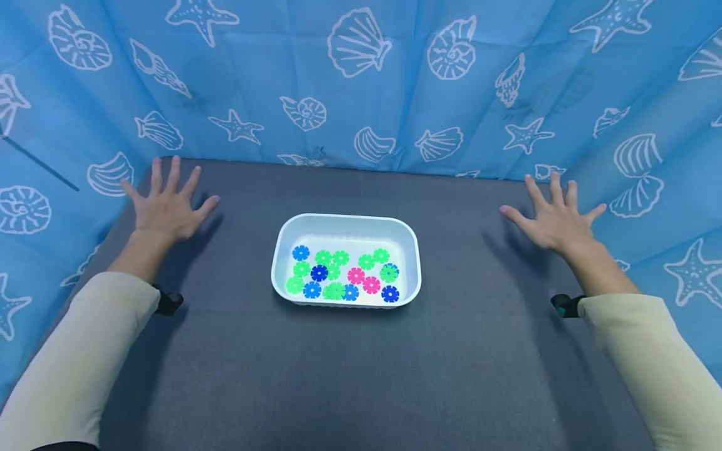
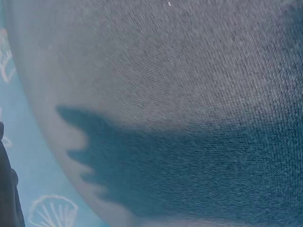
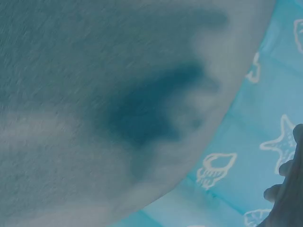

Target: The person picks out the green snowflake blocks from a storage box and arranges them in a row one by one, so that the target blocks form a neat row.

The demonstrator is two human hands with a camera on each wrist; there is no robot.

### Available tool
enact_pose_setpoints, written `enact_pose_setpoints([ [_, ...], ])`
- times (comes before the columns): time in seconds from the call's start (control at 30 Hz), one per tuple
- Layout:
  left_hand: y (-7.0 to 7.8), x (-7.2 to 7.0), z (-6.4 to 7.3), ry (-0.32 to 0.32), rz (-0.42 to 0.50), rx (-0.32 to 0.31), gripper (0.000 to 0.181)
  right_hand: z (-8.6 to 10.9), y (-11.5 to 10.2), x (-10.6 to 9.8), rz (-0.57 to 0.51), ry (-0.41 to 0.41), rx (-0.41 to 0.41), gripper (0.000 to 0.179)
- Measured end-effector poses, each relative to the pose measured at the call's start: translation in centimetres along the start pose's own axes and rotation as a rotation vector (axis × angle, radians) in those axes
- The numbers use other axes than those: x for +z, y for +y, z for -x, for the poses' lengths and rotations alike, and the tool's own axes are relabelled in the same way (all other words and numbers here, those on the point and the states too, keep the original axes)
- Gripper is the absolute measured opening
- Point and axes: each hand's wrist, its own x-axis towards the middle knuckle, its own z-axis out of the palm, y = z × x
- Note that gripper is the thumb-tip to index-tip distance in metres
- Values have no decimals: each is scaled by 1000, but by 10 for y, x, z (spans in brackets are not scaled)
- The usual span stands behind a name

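Note:
My left hand [image 1: 166, 210] is spread wide above the far left of the grey table, fingers straight and pointing away. On the other side my right hand [image 1: 559, 222] is spread the same way, palm down, and holds nothing. Between them a white plastic tub [image 1: 346, 227] stands on the table. Inside it lie several notched discs: green discs [image 1: 301, 268], blue discs [image 1: 312, 289] and pink discs [image 1: 356, 275]. In the left wrist view only the edge of the left hand [image 2: 8, 189] shows; the right wrist view has a dark strip of the right hand [image 3: 286, 189].
The grey tabletop [image 1: 350, 376] carries the shadows of both arms. A blue curtain [image 1: 271, 69] printed with white shells and starfish hangs behind the table and along both sides. Each wrist wears a small black camera, the left camera [image 1: 169, 303] and the right camera [image 1: 564, 305].

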Motion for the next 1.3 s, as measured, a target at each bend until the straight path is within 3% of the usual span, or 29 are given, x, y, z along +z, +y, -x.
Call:
enact_pose_setpoints([
  [0.27,28,-5,9,50,-31,123,82,1,-27,-8,-16,-34,-99,91],
  [0.47,53,-3,21,81,-66,269,79,7,-55,-18,-100,-133,-197,91],
  [0.67,72,-1,30,47,-65,405,77,10,-81,-23,-235,-243,-238,94],
  [0.83,88,0,34,-7,-77,503,79,14,-96,-23,-324,-282,-307,89],
  [1.03,96,4,41,-24,-67,613,79,17,-106,-24,-500,-445,-392,73],
  [1.3,98,6,48,-61,-52,685,80,14,-124,-34,-503,-637,-409,67],
])
